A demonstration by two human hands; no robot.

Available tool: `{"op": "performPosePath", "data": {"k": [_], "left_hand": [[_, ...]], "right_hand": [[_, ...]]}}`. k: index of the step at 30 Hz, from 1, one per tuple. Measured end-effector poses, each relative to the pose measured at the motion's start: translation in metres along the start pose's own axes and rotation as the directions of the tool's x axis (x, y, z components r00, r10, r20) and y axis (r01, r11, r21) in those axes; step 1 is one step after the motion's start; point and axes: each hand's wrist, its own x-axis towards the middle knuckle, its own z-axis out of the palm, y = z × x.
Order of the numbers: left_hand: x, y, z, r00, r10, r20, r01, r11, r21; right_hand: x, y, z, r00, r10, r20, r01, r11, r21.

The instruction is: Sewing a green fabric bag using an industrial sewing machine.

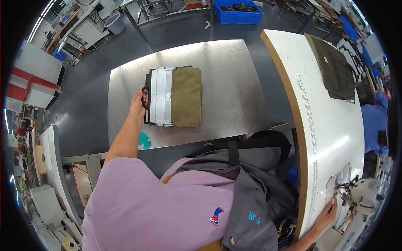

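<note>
An olive-green bag point(186, 97) with a white and grey panel lies on the metal tabletop point(230, 83). At its left side, my left hand point(140, 100) has its fingers wrapped round the dark handle point(145, 97). Far to the right, my right hand point(326, 214) rests by the needle area of a white sewing machine point(365, 192). Its fingers stretch toward the presser foot and look slightly apart. I see nothing clearly held in them, though the fingertips are small and partly hidden by the machine.
A white sewing table point(335, 138) with a printed ruler runs along the right, holding dark olive bag pieces point(335, 71) at its far end. A teal patch point(145, 140) marks the metal table's near edge. Beyond stand a blue crate point(238, 16) and a grey bin point(115, 24). Another person point(374, 123) is at far right.
</note>
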Motion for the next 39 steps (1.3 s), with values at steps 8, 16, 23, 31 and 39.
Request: {"op": "performPosePath", "data": {"k": [8, 16, 23, 31, 39], "left_hand": [[0.011, -0.008, 0.006, 0.998, 0.024, -0.066, -0.023, 1.000, 0.016], [0.061, 0.001, -0.045, 0.998, 0.010, -0.064, 0.006, 0.972, 0.237], [0.102, 0.031, -0.038, 0.795, 0.597, -0.108, -0.172, 0.393, 0.904], [-0.102, 0.067, 0.356, 0.142, 0.672, 0.726, -0.973, -0.041, 0.229], [-0.294, -0.021, 0.606, -0.275, 0.314, 0.909, -0.961, -0.088, -0.260]], "right_hand": [[-0.004, -0.007, -0.003, 0.999, -0.004, -0.046, 0.004, 1.000, -0.002], [-0.005, -0.031, 0.001, 0.997, 0.014, -0.075, -0.011, 0.999, 0.045], [-0.002, -0.036, 0.007, 0.994, 0.014, -0.110, -0.005, 0.996, 0.088], [-0.004, -0.048, -0.003, 0.990, -0.005, -0.140, 0.008, 1.000, 0.020], [-0.004, -0.047, -0.013, 0.989, -0.076, -0.127, 0.078, 0.997, 0.015]]}}
